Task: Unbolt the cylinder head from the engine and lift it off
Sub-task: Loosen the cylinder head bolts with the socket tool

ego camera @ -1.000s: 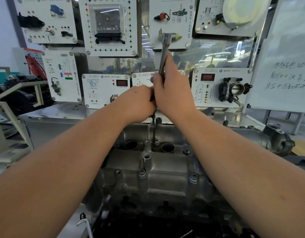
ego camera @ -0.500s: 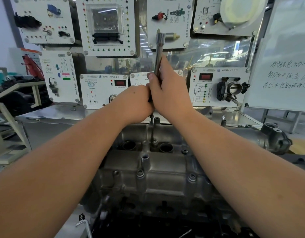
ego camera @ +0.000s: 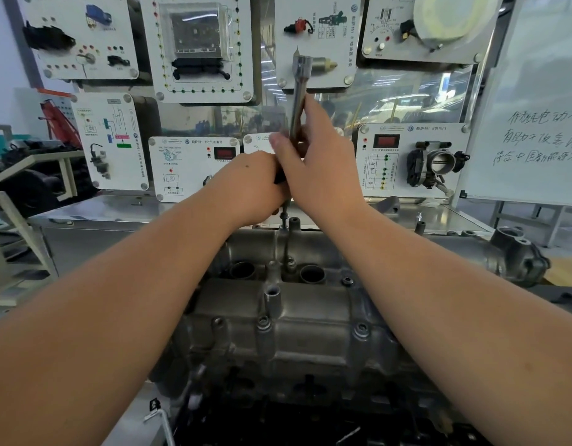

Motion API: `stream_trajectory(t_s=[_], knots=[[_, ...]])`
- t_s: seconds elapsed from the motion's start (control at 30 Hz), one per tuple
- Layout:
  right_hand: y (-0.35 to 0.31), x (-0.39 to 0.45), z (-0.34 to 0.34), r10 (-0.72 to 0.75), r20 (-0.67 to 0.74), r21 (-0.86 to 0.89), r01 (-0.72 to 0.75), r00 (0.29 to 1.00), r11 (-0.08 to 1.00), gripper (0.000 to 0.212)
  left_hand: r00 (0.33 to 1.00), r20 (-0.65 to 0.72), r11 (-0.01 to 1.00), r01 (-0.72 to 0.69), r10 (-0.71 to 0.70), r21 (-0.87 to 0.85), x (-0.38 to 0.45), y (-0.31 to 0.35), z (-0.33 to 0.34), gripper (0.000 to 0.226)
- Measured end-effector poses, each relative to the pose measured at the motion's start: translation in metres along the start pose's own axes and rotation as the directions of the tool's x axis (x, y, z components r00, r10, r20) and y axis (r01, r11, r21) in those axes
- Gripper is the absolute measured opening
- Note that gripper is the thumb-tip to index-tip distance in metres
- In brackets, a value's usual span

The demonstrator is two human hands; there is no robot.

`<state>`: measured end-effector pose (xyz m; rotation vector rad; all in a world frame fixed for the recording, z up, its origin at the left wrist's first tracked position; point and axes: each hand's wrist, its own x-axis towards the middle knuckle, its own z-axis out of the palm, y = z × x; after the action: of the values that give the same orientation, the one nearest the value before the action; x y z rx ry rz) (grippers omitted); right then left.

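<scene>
While the cylinder head (ego camera: pixel 278 320) is still seated on the engine (ego camera: pixel 278 410) at the near middle of the scene, a bolt down in its central valley is being worked with a long-shanked wrench (ego camera: pixel 299 94). The step appears to be the loosening of one head bolt, with several others visible along the near edge and apparently yet to be undone. It is best done with the thin shank (ego camera: pixel 285 239) kept square to the bolt, so that the bit is not cammed out, and with the turning force applied steadily rather than jerked.

The chrome upper bar of the wrench is gripped by the right hand (ego camera: pixel 320 169), its fingers and thumb curled round it, the bar rising up and slightly left. The left hand (ego camera: pixel 249 185) is closed just beside and touching the right, over what seems to be a dark part of the same tool; exactly what its grip holds cannot be told. Pressure should be kept downward by this lower hand as the upper one turns.

Two open round wells (ego camera: pixel 312 273) are sunk in the head either side of the shank; they look dark and nothing can be seen inside them. A small upright tube (ego camera: pixel 272 292) stands nearer, its mouth open.
</scene>
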<state>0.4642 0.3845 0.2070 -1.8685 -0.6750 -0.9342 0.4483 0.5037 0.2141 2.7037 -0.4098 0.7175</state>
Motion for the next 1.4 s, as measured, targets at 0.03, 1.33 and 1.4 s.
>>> stream_trajectory(t_s=[0.03, 1.33, 1.4], knots=[[0.0002, 0.0003, -0.0006, -0.009, -0.018, -0.010, 0.009, 1.000, 1.000, 0.046, 1.000, -0.008, 1.000, 0.009, -0.009, 0.003, 0.0007, -0.0006, 0.0002, 0.027], [-0.0017, -0.0014, -0.0002, 0.027, 0.009, -0.106, -0.026, 1.000, 0.994, 0.072, 1.000, -0.018, 0.998, -0.010, 0.012, 0.069, 0.0006, 0.0010, 0.0023, 0.034], [-0.0016, -0.0006, -0.0010, 0.006, -0.014, -0.107, -0.007, 1.000, 0.994, 0.061, 0.999, -0.034, 1.000, -0.005, 0.005, 0.026, 0.0006, -0.0002, 0.0022, 0.032]])
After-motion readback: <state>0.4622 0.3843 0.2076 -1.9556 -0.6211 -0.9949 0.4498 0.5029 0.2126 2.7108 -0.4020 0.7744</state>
